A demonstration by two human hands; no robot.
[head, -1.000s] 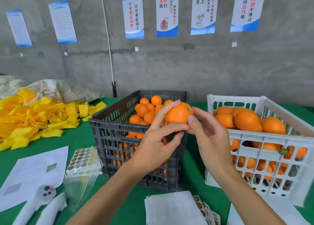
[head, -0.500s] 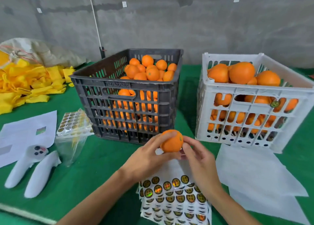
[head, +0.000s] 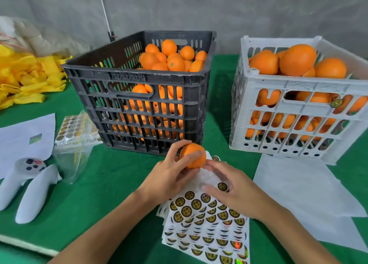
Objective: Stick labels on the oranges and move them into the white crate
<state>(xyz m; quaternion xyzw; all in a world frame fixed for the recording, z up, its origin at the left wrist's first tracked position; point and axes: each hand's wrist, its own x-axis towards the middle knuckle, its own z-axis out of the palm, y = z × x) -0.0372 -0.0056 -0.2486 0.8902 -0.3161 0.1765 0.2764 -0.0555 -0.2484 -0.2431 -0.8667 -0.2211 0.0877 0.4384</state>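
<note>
Far left, black crate (head: 139,96) with plenty of unlabelled fruit to go. Near centre, left hand (head: 171,176) curled round one orange (head: 192,155) above the label sheets (head: 207,224) — right hand (head: 233,192) reaching onto them, fingers relaxed, nothing pinched yet. Far right, white crate (head: 298,120) heaped nearly full.

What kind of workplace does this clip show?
Probably a fruit packing or labelling station: a black crate and a white crate full of oranges, and sticker sheets on a green-covered table against a bare concrete wall.
</note>
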